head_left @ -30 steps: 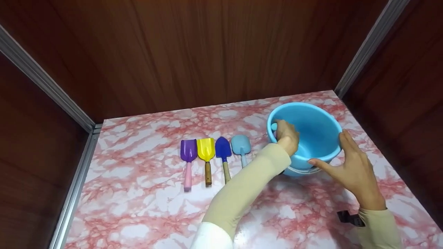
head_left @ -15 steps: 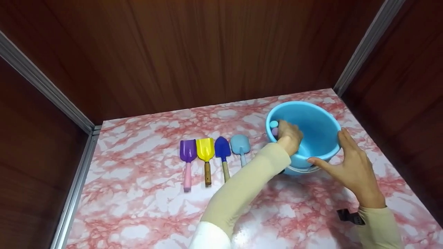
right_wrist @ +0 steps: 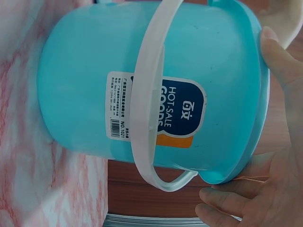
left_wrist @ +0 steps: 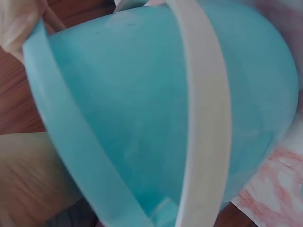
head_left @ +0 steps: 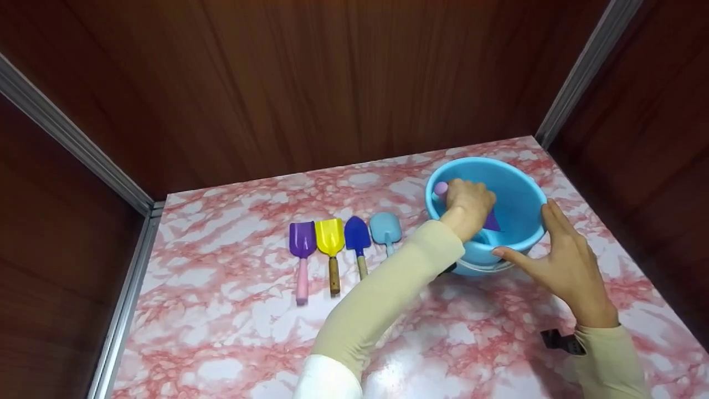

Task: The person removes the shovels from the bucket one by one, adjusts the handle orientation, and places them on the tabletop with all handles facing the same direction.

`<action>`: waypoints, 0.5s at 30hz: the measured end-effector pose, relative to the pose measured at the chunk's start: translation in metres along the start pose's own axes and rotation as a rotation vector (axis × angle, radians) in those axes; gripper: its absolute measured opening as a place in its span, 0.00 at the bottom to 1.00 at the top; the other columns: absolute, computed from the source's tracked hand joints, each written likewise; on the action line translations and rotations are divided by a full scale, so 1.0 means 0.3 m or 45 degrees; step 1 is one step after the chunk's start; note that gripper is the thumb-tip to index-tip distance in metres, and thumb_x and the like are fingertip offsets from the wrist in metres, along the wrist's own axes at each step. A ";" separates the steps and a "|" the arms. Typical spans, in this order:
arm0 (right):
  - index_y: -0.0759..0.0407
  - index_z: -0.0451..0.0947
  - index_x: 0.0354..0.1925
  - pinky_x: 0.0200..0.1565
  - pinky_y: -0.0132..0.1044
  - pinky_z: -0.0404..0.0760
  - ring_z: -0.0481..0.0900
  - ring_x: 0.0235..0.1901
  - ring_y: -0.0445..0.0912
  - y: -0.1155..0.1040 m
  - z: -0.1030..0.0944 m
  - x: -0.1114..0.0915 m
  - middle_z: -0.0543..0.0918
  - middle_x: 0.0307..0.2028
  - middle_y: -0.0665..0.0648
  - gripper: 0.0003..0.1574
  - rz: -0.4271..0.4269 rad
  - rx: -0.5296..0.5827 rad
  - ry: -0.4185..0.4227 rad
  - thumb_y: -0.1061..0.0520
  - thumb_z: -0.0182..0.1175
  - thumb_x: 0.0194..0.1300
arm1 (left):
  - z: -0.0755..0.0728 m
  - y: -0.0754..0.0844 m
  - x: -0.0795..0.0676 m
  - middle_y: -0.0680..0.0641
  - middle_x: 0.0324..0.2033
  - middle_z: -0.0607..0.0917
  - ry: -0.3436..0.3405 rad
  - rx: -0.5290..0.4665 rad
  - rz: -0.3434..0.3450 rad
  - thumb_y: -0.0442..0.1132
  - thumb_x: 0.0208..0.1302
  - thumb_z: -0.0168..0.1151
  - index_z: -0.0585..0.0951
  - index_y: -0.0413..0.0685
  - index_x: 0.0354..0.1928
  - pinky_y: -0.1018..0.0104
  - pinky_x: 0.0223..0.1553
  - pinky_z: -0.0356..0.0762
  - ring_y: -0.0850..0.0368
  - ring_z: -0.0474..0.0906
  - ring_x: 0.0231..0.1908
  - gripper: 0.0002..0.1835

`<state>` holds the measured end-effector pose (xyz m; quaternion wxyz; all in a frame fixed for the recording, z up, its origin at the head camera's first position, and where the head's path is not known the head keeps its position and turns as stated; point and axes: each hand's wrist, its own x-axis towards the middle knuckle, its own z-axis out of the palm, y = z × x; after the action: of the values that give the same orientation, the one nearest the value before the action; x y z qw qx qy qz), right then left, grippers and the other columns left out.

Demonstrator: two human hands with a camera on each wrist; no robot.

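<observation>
A light blue bucket [head_left: 487,260] with a white handle [right_wrist: 147,109] stands at the right of the table. My left hand [head_left: 469,202] reaches in over its near left rim and grips a toy shovel. The shovel's lilac handle end [head_left: 441,189] sticks out by the thumb side, and its purple blade [head_left: 491,223] shows below the fingers inside the bucket. My right hand [head_left: 570,271] holds the bucket at the rim, thumb on the near side and fingers round the right side. In the left wrist view the bucket wall fills most of the picture.
Left of the bucket, toy shovels lie side by side: a purple one [head_left: 302,239], a yellow one [head_left: 330,235], a dark blue one [head_left: 358,234] and a light blue one [head_left: 386,227] partly under my left sleeve. Brown panels [head_left: 310,83] enclose the marbled table [head_left: 221,321].
My left hand has risen slightly inside the bucket and moved right, with the lilac-handled shovel now in its grip and its purple blade showing. My right hand stays on the rim.
</observation>
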<state>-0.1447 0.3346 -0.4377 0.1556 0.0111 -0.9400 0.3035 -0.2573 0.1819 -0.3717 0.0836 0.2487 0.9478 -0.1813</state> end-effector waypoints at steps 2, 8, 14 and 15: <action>0.57 0.49 0.86 0.64 0.81 0.63 0.59 0.76 0.79 -0.002 -0.001 0.002 0.51 0.85 0.66 0.78 0.002 0.001 -0.007 0.31 0.81 0.54 | -0.011 -0.008 -0.008 0.64 0.51 0.86 -0.006 -0.075 -0.005 0.49 0.82 0.56 0.81 0.77 0.67 0.65 0.46 0.79 0.65 0.80 0.44 0.18; 0.57 0.48 0.86 0.66 0.81 0.60 0.55 0.78 0.77 0.002 -0.004 0.001 0.49 0.85 0.65 0.79 0.015 0.009 -0.019 0.31 0.81 0.54 | -0.058 -0.028 -0.057 0.60 0.61 0.81 -0.094 -0.342 0.010 0.45 0.83 0.55 0.77 0.70 0.69 0.57 0.60 0.80 0.60 0.79 0.55 0.19; 0.59 0.48 0.85 0.67 0.81 0.60 0.53 0.79 0.76 0.002 -0.006 0.004 0.48 0.85 0.65 0.79 0.015 0.005 -0.029 0.31 0.80 0.54 | -0.088 -0.079 -0.106 0.57 0.57 0.81 -0.116 -0.538 0.015 0.44 0.81 0.57 0.77 0.65 0.66 0.61 0.59 0.79 0.58 0.78 0.52 0.16; 0.58 0.48 0.85 0.66 0.81 0.60 0.54 0.79 0.77 0.003 -0.005 0.004 0.48 0.85 0.65 0.79 0.014 0.006 -0.027 0.31 0.80 0.54 | -0.089 -0.089 -0.109 0.57 0.56 0.81 -0.122 -0.578 0.012 0.43 0.81 0.57 0.77 0.65 0.65 0.63 0.58 0.79 0.58 0.78 0.51 0.16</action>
<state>-0.1453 0.3362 -0.4366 0.1438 0.0096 -0.9409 0.3064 -0.2442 0.1560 -0.3309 0.1830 0.2191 0.9580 0.0256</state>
